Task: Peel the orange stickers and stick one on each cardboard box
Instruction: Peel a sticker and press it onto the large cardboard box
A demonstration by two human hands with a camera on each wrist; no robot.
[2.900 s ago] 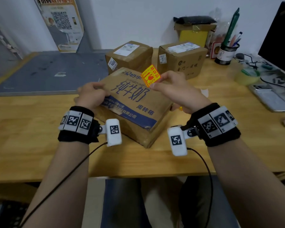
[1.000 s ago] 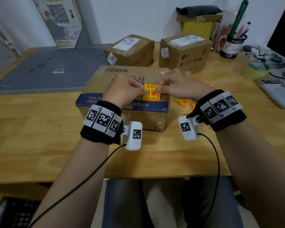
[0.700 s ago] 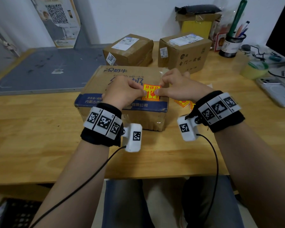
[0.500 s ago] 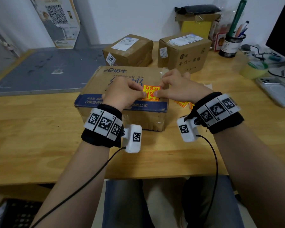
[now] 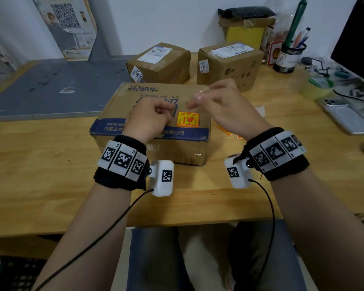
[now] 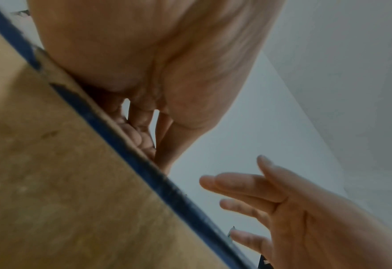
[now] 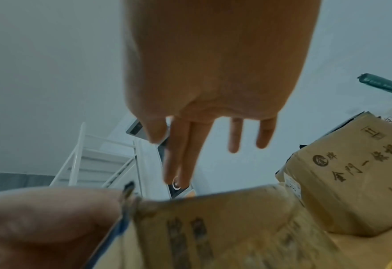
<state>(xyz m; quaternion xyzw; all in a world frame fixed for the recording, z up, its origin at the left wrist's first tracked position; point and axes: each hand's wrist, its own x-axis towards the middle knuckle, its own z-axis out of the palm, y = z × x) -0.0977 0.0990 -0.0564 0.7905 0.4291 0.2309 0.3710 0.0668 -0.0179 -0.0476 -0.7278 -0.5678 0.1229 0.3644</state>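
Note:
An orange fragile sticker [image 5: 187, 120] lies flat on top of the large brown box with a blue band [image 5: 151, 95], near its front edge. My left hand [image 5: 153, 116] rests on the box top just left of the sticker, fingers curled and holding nothing; the left wrist view shows its curled fingers [image 6: 142, 134] against the box edge [image 6: 75, 182]. Above the box, right of the sticker, hovers my right hand [image 5: 208, 97] with loose spread fingers [image 7: 213, 145], empty. Two smaller boxes [image 5: 162, 64] [image 5: 229, 66] stand behind. Loose orange stickers [image 5: 225, 130] lie on the table beside the large box.
A pen cup [image 5: 288, 57], a tape roll [image 5: 315, 87], a phone [image 5: 349, 116] and a monitor [image 5: 357, 38] crowd the right side. A grey mat [image 5: 51, 85] covers the back left. A yellow-fronted box [image 5: 244, 32] stands by the wall.
Both hands were pressing the sticker onto the large box. Now my right hand has lifted off and opened, my left has slid left, and the sticker stays stuck.

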